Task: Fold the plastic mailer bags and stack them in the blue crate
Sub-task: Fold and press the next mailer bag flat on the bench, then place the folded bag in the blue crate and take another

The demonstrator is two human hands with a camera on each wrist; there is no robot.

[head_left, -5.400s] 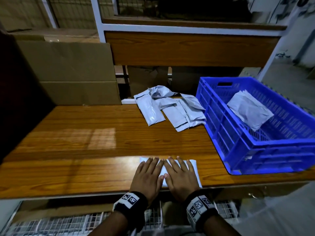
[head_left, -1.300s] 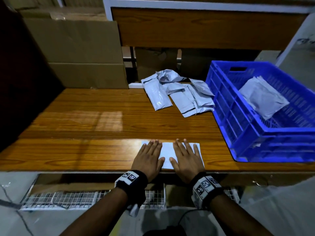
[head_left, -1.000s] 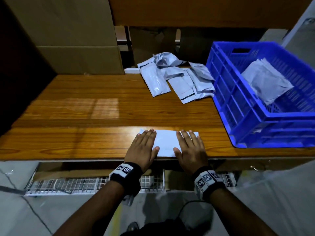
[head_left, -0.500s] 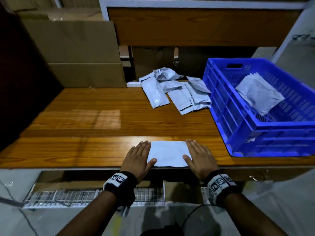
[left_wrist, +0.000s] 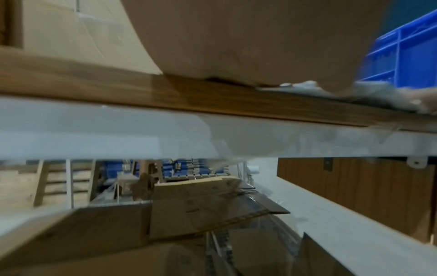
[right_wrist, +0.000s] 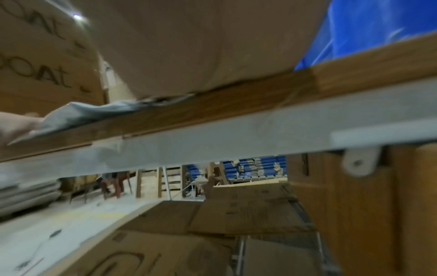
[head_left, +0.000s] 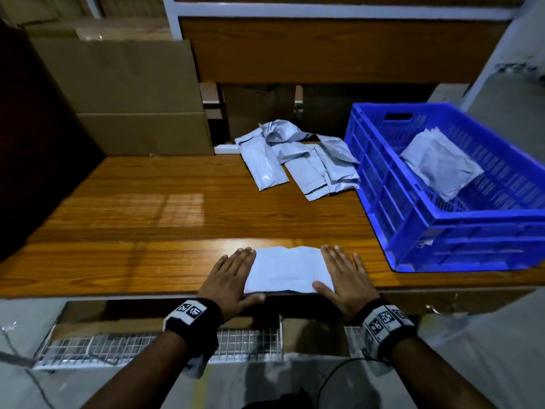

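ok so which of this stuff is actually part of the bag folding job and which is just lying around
Part of the job:
mailer under the hands
left hand
right hand
unfolded mailer pile
blue crate
folded mailers in crate

Just lying about:
cardboard sheets
small white box

Head view looking down over wooden table (head_left: 147, 219), wrist views low at its front edge, sharing blue crate (head_left: 442, 225).

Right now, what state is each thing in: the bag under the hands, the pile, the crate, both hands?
Folded bag: flat at the table's near edge, a hand at each end.
Left hand: open, pressing the bag's left end.
Right hand: open, pressing the bag's right end.
Loose bags: crumpled pile, unfolded, at the table's far side.
Blue crate: upright on the table, holding folded bags.
Stacked bags: folded, inside the crate.
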